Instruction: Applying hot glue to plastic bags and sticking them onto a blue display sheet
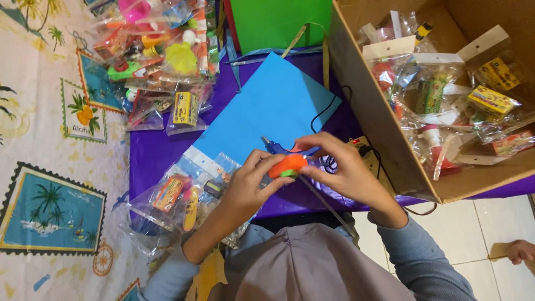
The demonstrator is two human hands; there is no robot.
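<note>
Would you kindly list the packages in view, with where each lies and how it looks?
Cardboard box: right, brown, open, holding clear bagged toys.
Yellow cartons: inside that box, small, rectangular.
Toy bags pile: top left, clear, multicoloured.
Flat bags: beside left hand, clear, white headers.

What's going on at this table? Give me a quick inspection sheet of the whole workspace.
Surface: purple table cover with a blue sheet on it.
Job's things: small orange toy, pinched by both hands.
Clutter: clear toy packets by the left hand; more piled at the top.
Hands: left hand and right hand both grip the toy.
Cables: black cord across the sheet.
Surroundings: cardboard box of packets, patterned cloth, tiled floor.
</note>
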